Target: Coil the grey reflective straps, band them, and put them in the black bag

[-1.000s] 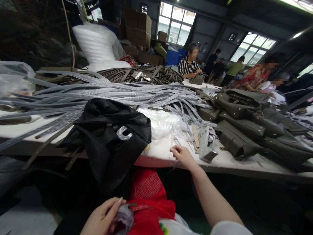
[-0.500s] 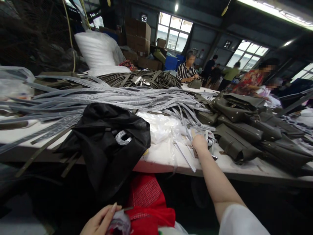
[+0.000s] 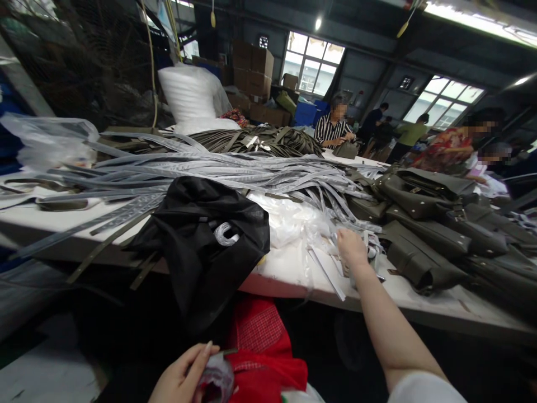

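Note:
My right hand reaches over the white table and rests among loose strips and clear plastic scraps, beside the ends of the grey straps. Its fingers point away from me and are hidden behind the back of the hand. Low in my lap, my left hand is closed round a crumpled clear plastic wrap, next to red cloth. A black fabric bag hangs over the table's near edge between the hands.
Olive-green bags are piled to the right of my right hand. Dark straps and a big white sack lie further back. Several people work at the far right end. Stacked cartons stand by the windows.
My right hand has moved from the table's near edge forward and right into the strips and scraps. The view has shifted a little. The left hand stays in my lap.

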Demonstrator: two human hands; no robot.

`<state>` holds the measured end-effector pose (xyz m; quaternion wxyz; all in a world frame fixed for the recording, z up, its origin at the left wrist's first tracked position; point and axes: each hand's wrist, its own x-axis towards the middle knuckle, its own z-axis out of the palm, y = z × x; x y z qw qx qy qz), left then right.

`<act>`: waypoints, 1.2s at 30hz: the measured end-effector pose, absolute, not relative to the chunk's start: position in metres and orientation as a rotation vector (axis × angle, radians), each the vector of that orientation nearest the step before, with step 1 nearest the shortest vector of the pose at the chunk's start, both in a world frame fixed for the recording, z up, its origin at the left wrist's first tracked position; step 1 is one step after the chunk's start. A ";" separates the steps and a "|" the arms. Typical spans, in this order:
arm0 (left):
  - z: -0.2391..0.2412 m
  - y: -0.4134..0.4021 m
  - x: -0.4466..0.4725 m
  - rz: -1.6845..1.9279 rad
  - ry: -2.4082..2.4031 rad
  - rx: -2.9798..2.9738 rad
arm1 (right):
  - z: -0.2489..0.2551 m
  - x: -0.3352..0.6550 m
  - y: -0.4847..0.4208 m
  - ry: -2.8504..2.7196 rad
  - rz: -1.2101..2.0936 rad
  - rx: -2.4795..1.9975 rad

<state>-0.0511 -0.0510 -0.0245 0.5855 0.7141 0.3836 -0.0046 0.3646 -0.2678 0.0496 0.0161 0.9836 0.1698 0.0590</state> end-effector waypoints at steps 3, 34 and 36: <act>-0.021 -0.053 -0.048 -0.031 0.893 1.658 | 0.036 0.326 -0.256 1.011 0.288 3.020; -0.013 -0.059 -0.043 -0.002 0.946 1.654 | -0.036 0.272 -0.221 1.546 0.128 2.885; -0.012 -0.059 -0.043 0.004 0.943 1.652 | -0.033 0.271 -0.219 1.532 0.123 2.864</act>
